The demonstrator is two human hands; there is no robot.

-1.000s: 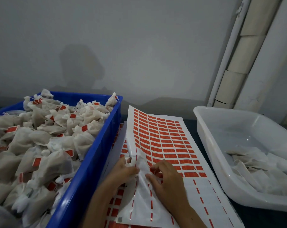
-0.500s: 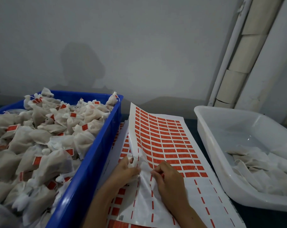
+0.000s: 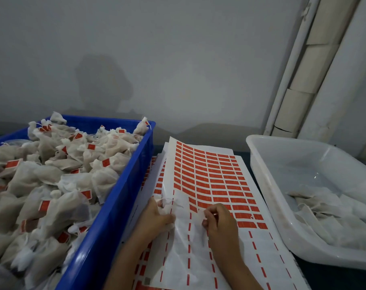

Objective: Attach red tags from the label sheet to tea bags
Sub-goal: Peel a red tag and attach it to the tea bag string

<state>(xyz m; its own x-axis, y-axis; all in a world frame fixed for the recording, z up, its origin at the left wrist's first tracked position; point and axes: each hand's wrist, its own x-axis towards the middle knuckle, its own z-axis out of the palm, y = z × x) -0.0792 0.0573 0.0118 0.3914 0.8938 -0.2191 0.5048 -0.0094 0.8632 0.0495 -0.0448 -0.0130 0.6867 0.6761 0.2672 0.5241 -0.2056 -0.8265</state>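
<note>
A white label sheet (image 3: pixel 209 172) with rows of red tags lies between two bins; its near half holds only thin red strips. My left hand (image 3: pixel 157 216) is closed on a small white tea bag (image 3: pixel 167 203) at the sheet's left edge. My right hand (image 3: pixel 217 218) rests on the sheet with thumb and forefinger pinched at the nearest row of red tags; whether a tag sits between the fingertips I cannot tell. More label sheets (image 3: pixel 148 181) lie underneath.
A blue crate (image 3: pixel 123 197) on the left is heaped with tea bags (image 3: pixel 52 181) carrying red tags. A white tub (image 3: pixel 270 185) on the right holds untagged white bags (image 3: pixel 328 214). A grey wall and white pipes stand behind.
My right hand has shifted slightly right and up to the lowest row of red tags. The left hand stays at the sheet's left edge with the bag.
</note>
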